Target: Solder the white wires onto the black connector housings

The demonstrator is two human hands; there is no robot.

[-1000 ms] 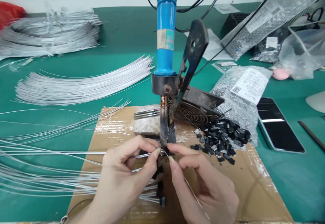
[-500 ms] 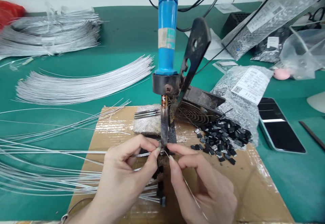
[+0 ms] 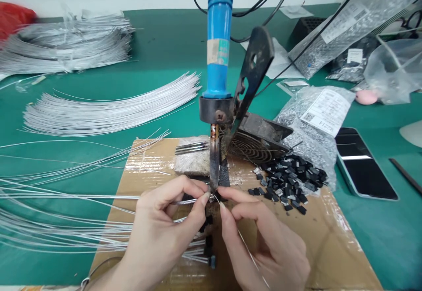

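A blue-handled soldering iron [image 3: 219,40] hangs upright in a black stand, its tip [image 3: 214,168] pointing down between my hands. My left hand [image 3: 165,225] pinches a thin silver-white cable [image 3: 184,201] between thumb and forefinger, the end right at the iron's tip. Fingertips hide most of that end, so whether a connector is on it cannot be made out. In my right hand [image 3: 270,234], a thin solder wire [image 3: 246,247] is held, its upper end close under the tip. Below the fingers, several cables with black connectors [image 3: 212,261] lie on the cardboard [image 3: 316,256].
Loose black connectors [image 3: 293,179] are heaped at right, beside a bubble-wrap bag [image 3: 310,119] and a phone [image 3: 365,163]. A small fan [image 3: 260,139] sits behind the iron. Cable bundles [image 3: 112,106] spread over the green mat at left. A tip-cleaning sponge-like block [image 3: 191,162] lies near the iron.
The hands, cable and solder wire keep almost the same place at the iron's tip. The whole view has shifted very slightly.
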